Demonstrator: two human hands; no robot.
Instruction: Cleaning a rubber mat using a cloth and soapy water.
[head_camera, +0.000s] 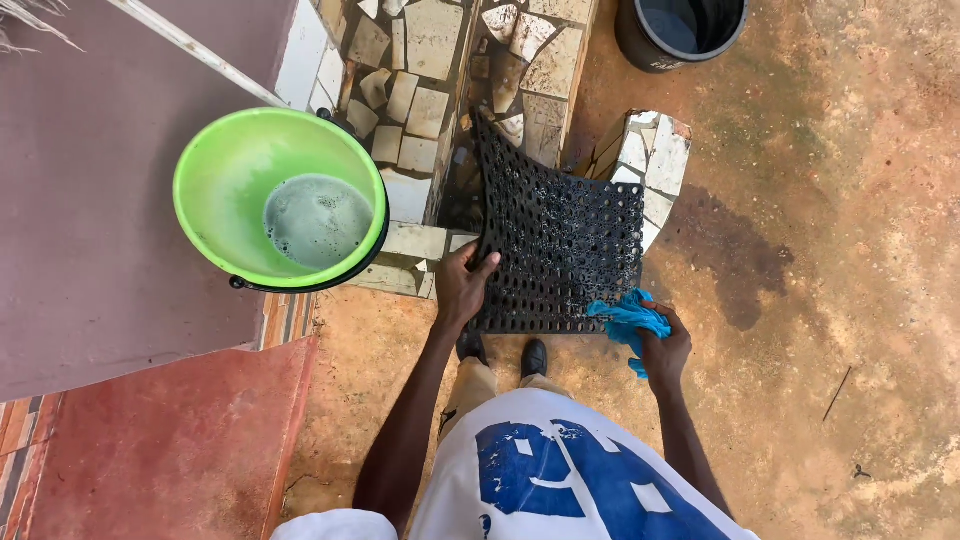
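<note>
We are seeing no packages, labels, signs or screens here.
</note>
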